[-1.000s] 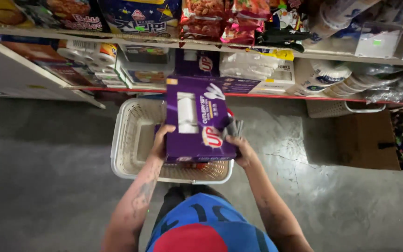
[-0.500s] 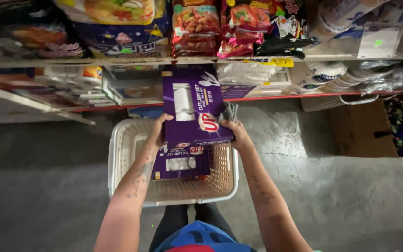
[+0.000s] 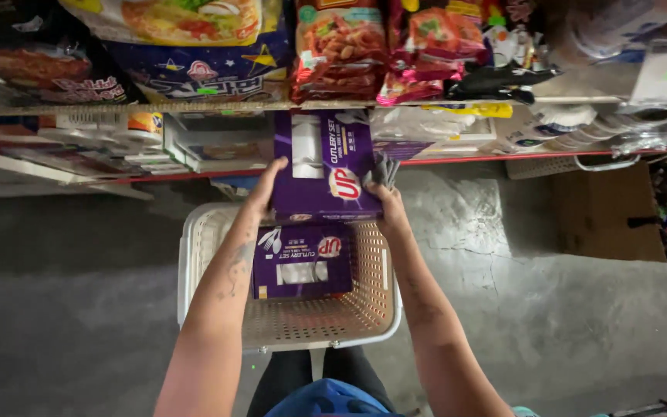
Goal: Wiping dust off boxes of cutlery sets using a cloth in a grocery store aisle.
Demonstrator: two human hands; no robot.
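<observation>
Holding a purple cutlery box [image 3: 326, 166] between both hands, a person stands over a white plastic basket [image 3: 194, 262] on the grey concrete floor [image 3: 63, 301] of a small shop. The left hand [image 3: 262, 188] is pressed flat along the box's left edge, fingers stretched toward the shelf; the right hand [image 3: 386, 202] clasps its near right corner, where some grey cutlery handles [image 3: 384, 170] stick out above the fingers. The box hovers above the far rim of the basket, its far end reaching the lower shelf [image 3: 457, 158], where more boxed goods [image 3: 218, 147] and bundles of white plastic ware [image 3: 418, 123] are stacked.

One matching purple box [image 3: 303, 261] lies flat in the basket, against its far side, the rest of the mesh bottom bare. Judging from this, one box sits in the basket while the other hangs between shelf and basket, gripped by both hands and resting on nothing. Whether it is coming off the shelf or going back cannot be told from this view.

Bags of noodles and snacks [image 3: 341, 46] crowd the upper shelf, and a brown cardboard carton [image 3: 604, 216] sits on the floor to the right.
</observation>
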